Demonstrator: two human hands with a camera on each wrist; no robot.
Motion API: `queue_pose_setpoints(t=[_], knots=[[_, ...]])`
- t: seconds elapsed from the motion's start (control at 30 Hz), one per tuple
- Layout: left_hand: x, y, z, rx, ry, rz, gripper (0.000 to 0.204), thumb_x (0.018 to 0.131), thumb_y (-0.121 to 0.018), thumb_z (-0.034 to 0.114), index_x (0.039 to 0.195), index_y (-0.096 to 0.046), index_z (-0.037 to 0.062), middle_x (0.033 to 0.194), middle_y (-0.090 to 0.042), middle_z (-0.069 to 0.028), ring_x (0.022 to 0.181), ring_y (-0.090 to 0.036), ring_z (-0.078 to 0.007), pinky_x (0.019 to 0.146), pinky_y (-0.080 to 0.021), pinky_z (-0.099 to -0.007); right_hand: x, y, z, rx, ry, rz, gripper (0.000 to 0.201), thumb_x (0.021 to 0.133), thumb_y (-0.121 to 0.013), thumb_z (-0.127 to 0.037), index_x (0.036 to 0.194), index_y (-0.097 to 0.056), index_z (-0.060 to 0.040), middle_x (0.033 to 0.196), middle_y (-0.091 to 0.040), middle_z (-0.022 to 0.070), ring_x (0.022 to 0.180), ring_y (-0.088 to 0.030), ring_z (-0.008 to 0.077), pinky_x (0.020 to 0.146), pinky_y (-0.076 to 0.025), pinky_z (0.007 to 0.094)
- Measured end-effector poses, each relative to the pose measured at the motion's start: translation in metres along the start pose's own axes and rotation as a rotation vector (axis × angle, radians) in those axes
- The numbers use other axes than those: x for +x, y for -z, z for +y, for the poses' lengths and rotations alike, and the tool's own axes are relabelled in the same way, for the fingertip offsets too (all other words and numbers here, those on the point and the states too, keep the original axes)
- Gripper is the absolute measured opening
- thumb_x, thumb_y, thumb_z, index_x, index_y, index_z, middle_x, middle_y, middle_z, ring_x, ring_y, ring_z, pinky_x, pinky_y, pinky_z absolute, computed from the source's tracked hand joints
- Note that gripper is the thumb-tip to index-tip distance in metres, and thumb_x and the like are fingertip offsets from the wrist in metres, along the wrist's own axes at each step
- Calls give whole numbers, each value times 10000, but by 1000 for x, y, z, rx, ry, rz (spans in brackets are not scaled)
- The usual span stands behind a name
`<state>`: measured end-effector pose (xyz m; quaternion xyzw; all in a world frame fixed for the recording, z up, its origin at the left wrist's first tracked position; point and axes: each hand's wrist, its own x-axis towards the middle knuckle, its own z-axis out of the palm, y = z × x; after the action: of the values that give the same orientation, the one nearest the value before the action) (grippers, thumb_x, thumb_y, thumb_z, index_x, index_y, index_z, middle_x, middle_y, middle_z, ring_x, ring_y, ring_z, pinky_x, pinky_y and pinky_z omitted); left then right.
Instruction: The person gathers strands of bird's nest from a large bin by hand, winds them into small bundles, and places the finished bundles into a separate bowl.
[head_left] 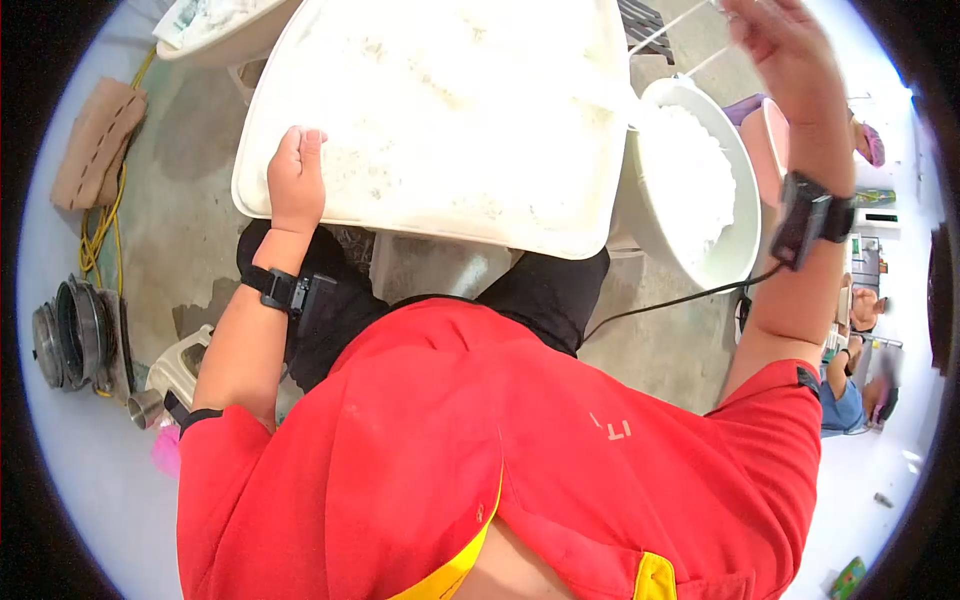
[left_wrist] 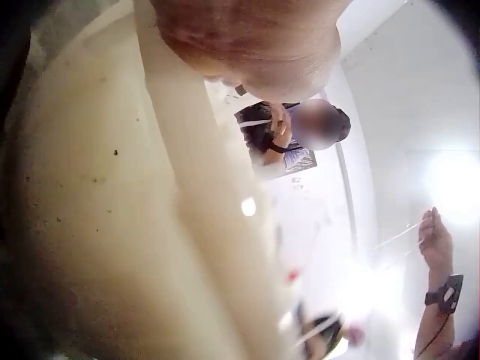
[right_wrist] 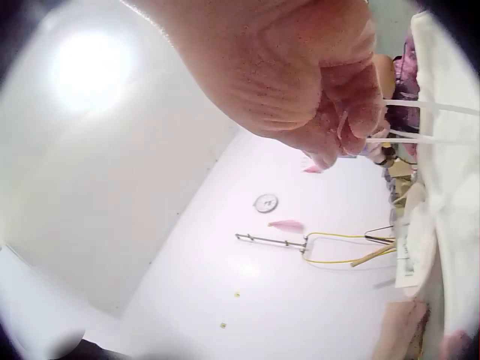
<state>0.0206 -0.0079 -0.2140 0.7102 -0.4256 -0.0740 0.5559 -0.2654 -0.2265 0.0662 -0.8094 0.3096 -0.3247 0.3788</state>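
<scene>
A large whitish tray or board (head_left: 430,130) with a raised rim lies in front of the person. The left hand (head_left: 297,185) is over its near left corner, thumb uppermost and fingers bent; whether it holds anything is hidden. In the left wrist view, part of that hand (left_wrist: 255,45) is above the pale rim (left_wrist: 187,150). Raised at the upper right, the right hand (head_left: 785,50) grips white strands (head_left: 668,28). The right wrist view shows the right hand (right_wrist: 277,75) with bent fingers around two taut white strands (right_wrist: 439,107).
Right of the tray stands a round pale basin (head_left: 745,235) holding white material. Another basin (head_left: 225,35) is at the upper left, and a pink tub (head_left: 765,140) at the right. Dark metal pans (head_left: 75,335) and a yellow cord (head_left: 95,245) lie left. Other people appear at the far right.
</scene>
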Motion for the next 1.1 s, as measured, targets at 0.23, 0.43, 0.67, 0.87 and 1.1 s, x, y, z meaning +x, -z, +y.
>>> queue_pose_setpoints(t=[0.23, 0.43, 0.67, 0.87, 1.1], knots=[[3, 2, -3, 18, 5, -16, 297, 951, -442, 246, 866, -549, -18, 800, -609, -123, 758, -570, -210, 734, -441, -299, 42, 69, -97, 520, 603, -386, 297, 870, -546, -86, 1114, -513, 80, 1038, -594, 150, 926, -595, 198, 825, -496, 244], [3, 0, -12, 22, 20, -16, 293, 950, -443, 266, 916, -558, -2, 745, -582, -75, 680, -541, -175, 660, -437, -278, 8, 37, -89, 520, 630, -231, 274, 902, -495, -132, 1074, -536, 77, 1003, -606, 144, 889, -597, 189, 845, -484, 283], [7, -17, 73, -1129, 814, -316, 243, 935, -480, 340, 965, -523, 102, 630, -351, 70, 523, -328, -46, 463, -300, -176, -31, -40, 12, 627, 142, -587, 298, 909, -525, -254, 1022, -589, 14, 920, -626, 70, 834, -601, 146, 750, -477, 261], [-30, -46, 161, -1073, 899, -752, 255, 959, -401, 340, 999, -519, 116, 871, -580, -25, 655, -477, -102, 554, -411, -238, -73, -89, 43, 192, -65, -403, 286, 870, -594, -219, 1019, -611, 24, 951, -643, 74, 901, -595, 140, 831, -455, 273], [-36, -69, 147, -1370, 932, -751, 304, 970, -349, 305, 1027, -515, 58, 1069, -571, -127, 984, -553, -217, 843, -468, -337, -150, -124, 69, 273, 256, -403, 116, 796, -613, -62, 892, -645, -5, 906, -657, 70, 909, -571, 141, 891, -422, 312]])
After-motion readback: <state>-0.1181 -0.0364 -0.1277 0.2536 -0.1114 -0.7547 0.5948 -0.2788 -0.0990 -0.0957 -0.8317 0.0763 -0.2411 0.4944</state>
